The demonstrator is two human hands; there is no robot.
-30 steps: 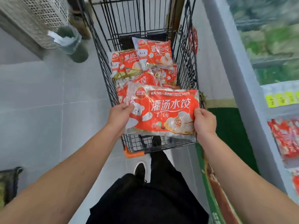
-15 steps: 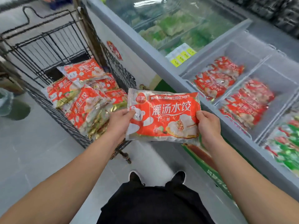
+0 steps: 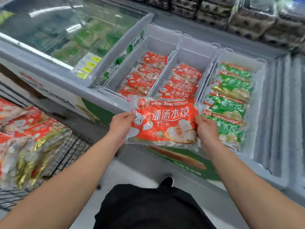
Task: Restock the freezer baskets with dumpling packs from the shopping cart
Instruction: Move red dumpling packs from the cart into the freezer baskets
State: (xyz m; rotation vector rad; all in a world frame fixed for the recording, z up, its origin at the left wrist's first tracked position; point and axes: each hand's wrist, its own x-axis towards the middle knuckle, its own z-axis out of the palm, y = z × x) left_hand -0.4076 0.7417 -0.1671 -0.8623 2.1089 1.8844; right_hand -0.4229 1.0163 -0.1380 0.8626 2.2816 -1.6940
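I hold a red dumpling pack [image 3: 165, 123] flat in front of me, above the freezer's near rim. My left hand [image 3: 121, 125] grips its left edge and my right hand [image 3: 207, 129] grips its right edge. Just beyond it are two white freezer baskets with red packs, the left basket [image 3: 125, 68] and the middle basket [image 3: 196, 58]. A third basket [image 3: 257, 90] to the right holds green packs. The shopping cart [image 3: 69, 151] at lower left carries several more red packs [image 3: 24, 124].
A closed glass lid [image 3: 49, 30] covers the freezer section to the left, with yellow price tags [image 3: 89, 66] at its edge. Dark egg cartons [image 3: 247, 19] are stacked on the shelf behind the freezer. The floor lies between the cart and the freezer front [image 3: 181, 162].
I have turned from the cart to the freezer with the pack held in both hands. The cart has slid to the left of view and the open baskets are now straight ahead.
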